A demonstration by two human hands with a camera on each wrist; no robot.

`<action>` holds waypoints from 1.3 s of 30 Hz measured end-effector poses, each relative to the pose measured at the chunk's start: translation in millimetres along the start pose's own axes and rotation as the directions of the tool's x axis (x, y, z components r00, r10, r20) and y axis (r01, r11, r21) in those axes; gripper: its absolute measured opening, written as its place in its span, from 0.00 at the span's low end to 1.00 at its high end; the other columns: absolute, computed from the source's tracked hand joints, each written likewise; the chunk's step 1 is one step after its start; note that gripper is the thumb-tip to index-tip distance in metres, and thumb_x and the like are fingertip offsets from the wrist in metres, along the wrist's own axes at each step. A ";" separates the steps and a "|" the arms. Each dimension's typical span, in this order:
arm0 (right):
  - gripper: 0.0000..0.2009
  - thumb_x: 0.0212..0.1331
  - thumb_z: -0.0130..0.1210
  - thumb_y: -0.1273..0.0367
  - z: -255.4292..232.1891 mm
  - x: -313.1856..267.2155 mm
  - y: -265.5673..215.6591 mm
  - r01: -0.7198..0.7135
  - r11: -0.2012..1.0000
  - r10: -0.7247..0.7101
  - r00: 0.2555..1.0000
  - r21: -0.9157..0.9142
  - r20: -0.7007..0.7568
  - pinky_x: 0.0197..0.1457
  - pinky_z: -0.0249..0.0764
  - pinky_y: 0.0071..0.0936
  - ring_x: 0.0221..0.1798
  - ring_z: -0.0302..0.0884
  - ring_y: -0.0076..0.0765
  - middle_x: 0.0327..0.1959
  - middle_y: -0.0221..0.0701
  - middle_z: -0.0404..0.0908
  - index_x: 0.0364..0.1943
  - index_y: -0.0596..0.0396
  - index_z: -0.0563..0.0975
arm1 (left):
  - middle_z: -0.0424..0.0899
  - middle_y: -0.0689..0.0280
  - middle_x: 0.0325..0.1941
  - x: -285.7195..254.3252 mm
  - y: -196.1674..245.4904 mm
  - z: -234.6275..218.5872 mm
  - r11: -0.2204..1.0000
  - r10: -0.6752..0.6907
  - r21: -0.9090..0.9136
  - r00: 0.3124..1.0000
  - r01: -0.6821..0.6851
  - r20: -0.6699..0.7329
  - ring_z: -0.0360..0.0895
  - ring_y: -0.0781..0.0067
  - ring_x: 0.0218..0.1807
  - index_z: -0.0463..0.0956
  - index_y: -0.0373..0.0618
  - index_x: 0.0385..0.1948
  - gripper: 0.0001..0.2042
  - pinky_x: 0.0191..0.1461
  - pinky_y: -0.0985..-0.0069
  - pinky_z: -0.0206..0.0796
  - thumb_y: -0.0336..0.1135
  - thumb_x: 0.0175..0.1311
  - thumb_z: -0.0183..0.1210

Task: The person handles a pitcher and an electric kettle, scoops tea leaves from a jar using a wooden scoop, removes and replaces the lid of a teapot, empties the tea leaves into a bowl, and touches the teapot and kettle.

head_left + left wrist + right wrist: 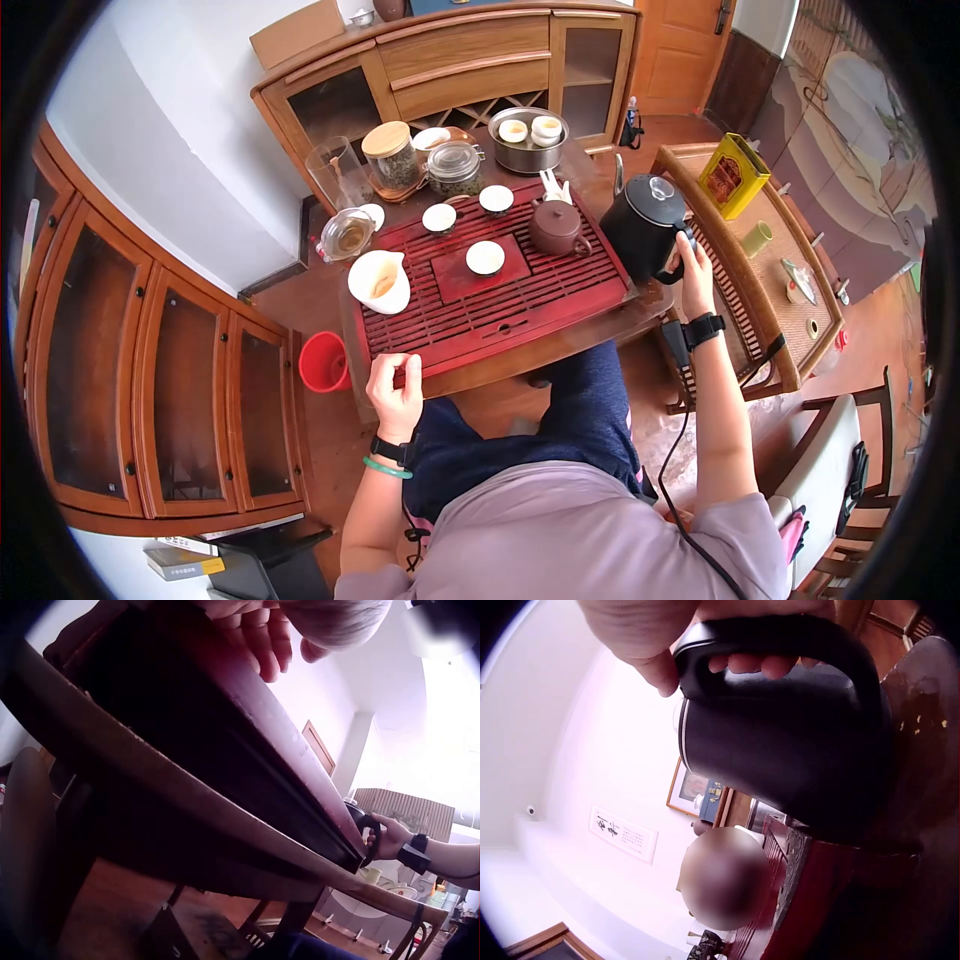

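Note:
My right hand (697,278) grips the handle of a black kettle (640,228) at the right end of the red slatted tea tray (480,322). In the right wrist view, fingers of the right hand (645,634) wrap the handle above the dark kettle body (780,742). My left hand (396,395), loosely curled and holding nothing, rests at the tray's front left edge; its fingers (259,641) show over the tray side (277,720). A brown teapot (557,228), white cups (485,258) and a white pitcher (380,282) with some amber liquid stand on the tray.
Behind the tray are glass jars (454,168), a wooden-lidded jar (392,155) and a metal pot (528,150) with cups. A glass bowl (347,235) is at the left. A wicker side table (780,290) with a yellow tin (735,175) stands right; a red bin (325,362) stands left.

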State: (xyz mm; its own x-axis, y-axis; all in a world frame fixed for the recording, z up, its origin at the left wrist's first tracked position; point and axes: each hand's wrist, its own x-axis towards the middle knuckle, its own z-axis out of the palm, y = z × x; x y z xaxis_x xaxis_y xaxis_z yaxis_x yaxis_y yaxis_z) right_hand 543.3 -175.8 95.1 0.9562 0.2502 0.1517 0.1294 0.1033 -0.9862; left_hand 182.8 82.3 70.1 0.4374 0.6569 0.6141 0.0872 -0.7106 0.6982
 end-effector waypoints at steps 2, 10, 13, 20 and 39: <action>0.16 0.58 0.56 0.57 2.1 2.5 1.7 -0.003 1.000 0.003 1.000 -0.004 -0.021 0.24 0.56 0.16 0.20 0.60 0.16 0.16 0.21 0.66 0.20 0.51 0.69 | 0.76 0.62 0.24 0.4 0.0 -0.8 1.000 -0.018 0.001 1.000 0.018 -0.008 0.74 0.68 0.27 0.72 0.39 0.24 0.06 0.33 0.75 0.66 0.27 0.55 0.60; 0.17 0.54 0.60 0.58 6.1 4.2 -0.3 -0.045 0.998 0.048 0.997 0.045 -0.060 0.23 0.54 0.16 0.17 0.59 0.16 0.14 0.20 0.64 0.18 0.48 0.68 | 0.77 0.64 0.23 1.0 0.9 -3.2 0.994 -0.087 -0.062 0.996 0.087 0.010 0.75 0.73 0.27 0.74 0.39 0.26 0.04 0.34 0.78 0.67 0.27 0.55 0.60; 0.16 0.55 0.60 0.58 7.5 2.9 -3.0 -0.047 0.998 0.049 0.997 0.037 -0.066 0.23 0.54 0.16 0.17 0.59 0.15 0.14 0.19 0.64 0.17 0.48 0.68 | 0.77 0.64 0.24 1.1 0.7 -2.6 0.992 -0.097 -0.079 0.995 0.098 0.006 0.75 0.74 0.27 0.74 0.39 0.26 0.04 0.34 0.78 0.67 0.27 0.55 0.59; 0.16 0.57 0.57 0.60 8.5 -0.9 -7.0 -0.025 1.000 0.025 0.999 -0.003 -0.041 0.23 0.55 0.16 0.17 0.59 0.15 0.14 0.19 0.64 0.17 0.47 0.67 | 0.78 0.65 0.24 1.1 0.1 -3.0 0.987 -0.108 -0.114 0.994 0.109 0.008 0.75 0.77 0.28 0.74 0.38 0.27 0.04 0.35 0.80 0.67 0.26 0.54 0.60; 0.18 0.57 0.57 0.57 5.8 3.1 2.6 0.022 0.995 -0.028 0.998 -0.093 -0.056 0.22 0.52 0.16 0.17 0.55 0.13 0.13 0.17 0.62 0.15 0.46 0.66 | 0.77 0.67 0.23 2.1 -1.2 -3.3 0.983 -0.142 -0.110 0.990 0.144 0.023 0.74 0.79 0.27 0.74 0.39 0.26 0.03 0.35 0.81 0.66 0.27 0.54 0.60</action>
State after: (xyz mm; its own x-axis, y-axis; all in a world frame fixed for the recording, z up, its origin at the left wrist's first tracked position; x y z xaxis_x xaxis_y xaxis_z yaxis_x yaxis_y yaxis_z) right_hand 545.0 -169.3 93.5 0.9655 0.1928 0.1750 0.1747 0.0187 -0.9844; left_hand 180.7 85.3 71.8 0.4407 0.7454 0.5001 0.0502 -0.5768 0.8154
